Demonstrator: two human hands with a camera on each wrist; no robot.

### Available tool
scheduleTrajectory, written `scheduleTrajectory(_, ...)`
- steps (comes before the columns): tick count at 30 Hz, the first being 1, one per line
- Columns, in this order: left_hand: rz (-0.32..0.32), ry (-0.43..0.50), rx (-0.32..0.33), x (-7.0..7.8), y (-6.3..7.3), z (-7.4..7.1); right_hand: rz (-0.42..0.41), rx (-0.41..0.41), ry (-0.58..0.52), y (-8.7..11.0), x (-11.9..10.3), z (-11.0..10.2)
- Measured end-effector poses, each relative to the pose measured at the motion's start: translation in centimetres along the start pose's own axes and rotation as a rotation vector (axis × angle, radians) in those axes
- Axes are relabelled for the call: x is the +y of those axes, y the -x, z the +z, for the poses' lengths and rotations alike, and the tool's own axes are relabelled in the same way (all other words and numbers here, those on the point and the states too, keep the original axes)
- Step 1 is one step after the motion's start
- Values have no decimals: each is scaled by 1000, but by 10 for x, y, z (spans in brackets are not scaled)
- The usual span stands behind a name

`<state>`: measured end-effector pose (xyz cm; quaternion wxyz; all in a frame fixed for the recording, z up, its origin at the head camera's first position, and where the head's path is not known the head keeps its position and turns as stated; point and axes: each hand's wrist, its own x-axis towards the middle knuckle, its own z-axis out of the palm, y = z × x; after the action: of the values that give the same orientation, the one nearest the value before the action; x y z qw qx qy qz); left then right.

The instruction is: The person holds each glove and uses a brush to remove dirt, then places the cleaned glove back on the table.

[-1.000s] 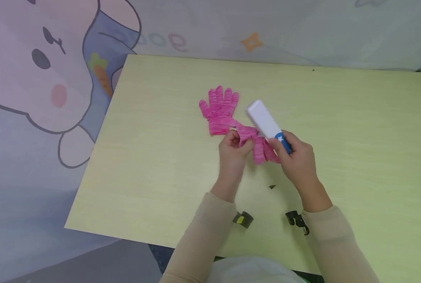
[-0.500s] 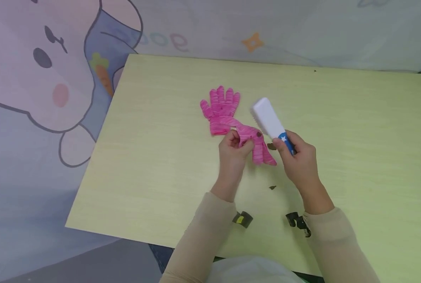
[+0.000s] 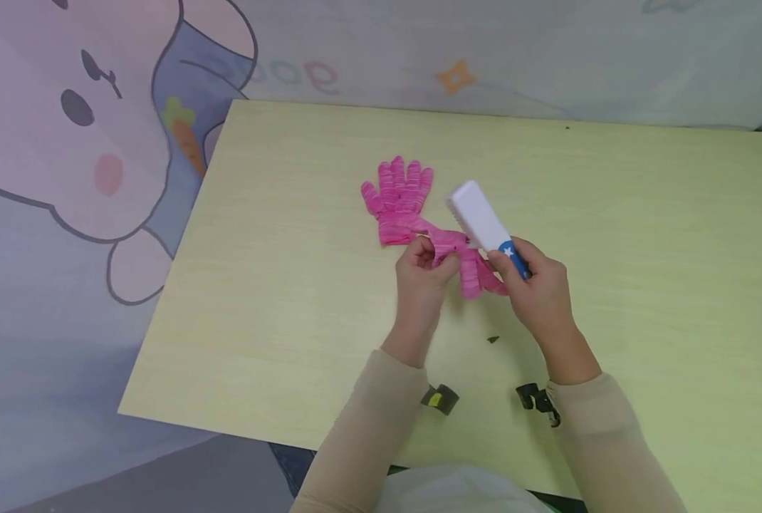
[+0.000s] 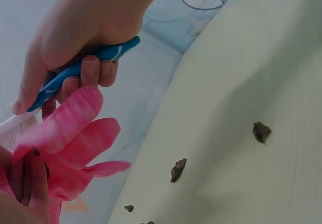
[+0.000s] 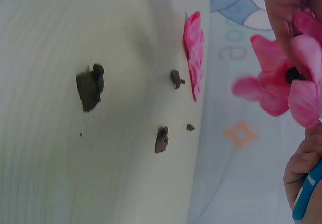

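In the head view a pink striped glove is held up off the table, and my left hand pinches its cuff end. Its fingers hang toward the front right. My right hand grips the blue, star-marked handle of a white brush, bristles turned toward the glove. The brush head overlaps the glove's palm in this view. A dark spot shows on the held glove in the right wrist view. The matching pink glove lies flat behind it, fingers spread away from me.
Several dark brown flakes lie on the pale yellow table, among them a folded flake and a smaller flake. Black bits with a yellow patch sit by the left sleeve. A printed curtain hangs behind the table.
Half a second ago my right hand had drawn the brush up and right, off the glove. Now it is back down-left over the glove's palm. My left hand has stayed put.
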<state>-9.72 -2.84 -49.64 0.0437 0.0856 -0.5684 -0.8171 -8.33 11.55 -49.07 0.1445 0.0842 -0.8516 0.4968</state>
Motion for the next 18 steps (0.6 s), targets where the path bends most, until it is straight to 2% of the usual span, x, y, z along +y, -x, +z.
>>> scheduleTrajectory(5, -19, -1, -3, 2, 0, -2, 52, 14, 7, -3, -1, 1)
scheduleTrajectory(8, -11, -11, -3, 3, 0, -3, 69, 69, 9, -5, 0, -1)
scheduleTrajectory(10, 2, -12, -3, 4, 1, -3, 73, 88, -41, -4, -1, -1)
scheduleTrajectory(15, 17, -3, -2, 3, 1, -2, 41, -7, -100, -2, -3, 1)
scheduleTrajectory(18, 4, -11, -2, 4, 1, -3, 54, 39, -41, -3, 0, 1)
